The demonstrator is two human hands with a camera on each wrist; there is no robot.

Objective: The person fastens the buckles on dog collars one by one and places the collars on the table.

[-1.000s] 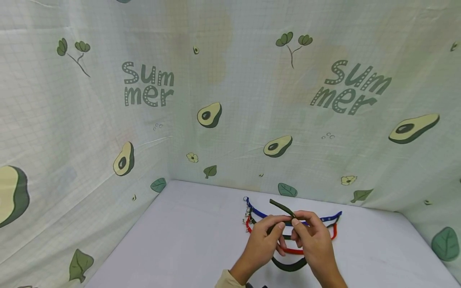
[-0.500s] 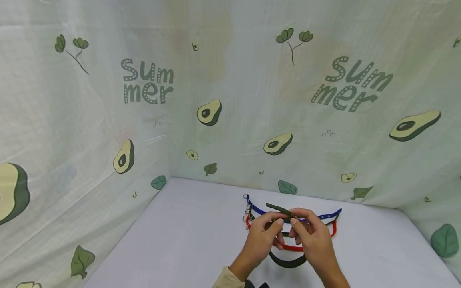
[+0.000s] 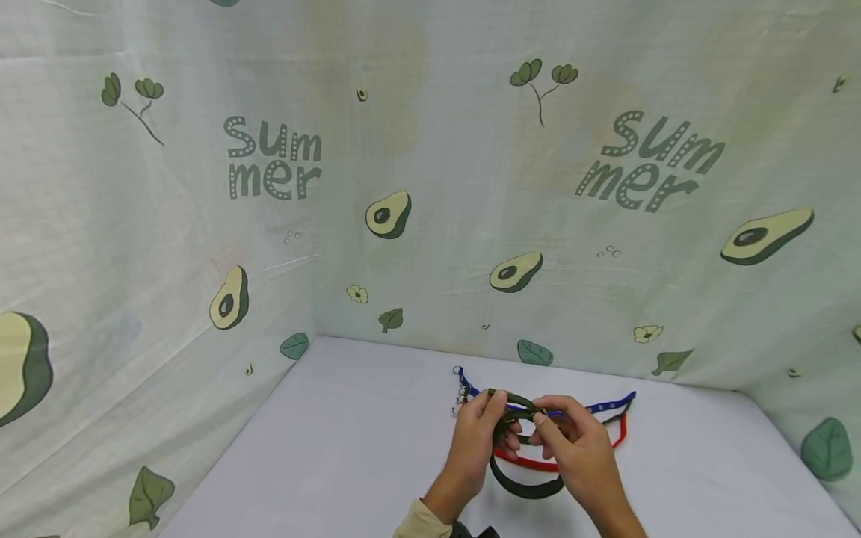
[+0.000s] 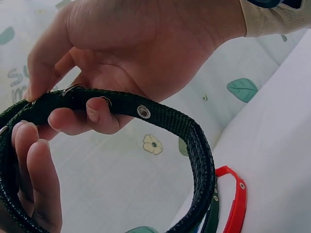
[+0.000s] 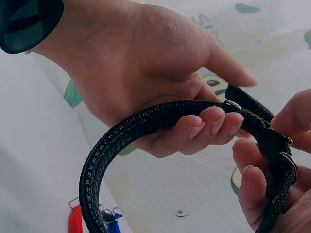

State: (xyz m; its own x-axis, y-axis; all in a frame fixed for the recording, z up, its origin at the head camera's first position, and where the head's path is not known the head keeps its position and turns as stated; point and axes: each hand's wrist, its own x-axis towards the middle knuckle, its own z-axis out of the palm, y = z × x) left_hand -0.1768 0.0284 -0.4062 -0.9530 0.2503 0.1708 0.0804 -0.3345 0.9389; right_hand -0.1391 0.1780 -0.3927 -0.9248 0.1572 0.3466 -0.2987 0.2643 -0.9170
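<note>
A dark green pet collar (image 3: pixel 528 489) with metal eyelets hangs as a loop between both hands. My left hand (image 3: pixel 471 441) curls several fingers round the band, its thumb touching the strap's free end (image 5: pixel 243 99). My right hand (image 3: pixel 581 448) pinches the collar by the buckle (image 5: pixel 286 141); a D-ring (image 5: pixel 293 167) sits beside it. In the left wrist view, the right hand's other fingers lie along the band, near an eyelet (image 4: pixel 144 111). How far the strap passes through the buckle is hidden by fingers.
On the white table (image 3: pixel 336 433) behind the hands lie a blue collar (image 3: pixel 610 406), a red collar (image 3: pixel 531 464) and another dark one, partly covered by the hands. Metal fittings (image 3: pixel 462 392) sit at their left ends. A printed cloth wall (image 3: pixel 430 314) rises behind.
My left hand has shifted slightly left and its thumb has moved up to the strap's free end. That end, earlier sticking up past the fingers, now lies lower. My right hand keeps its pinch.
</note>
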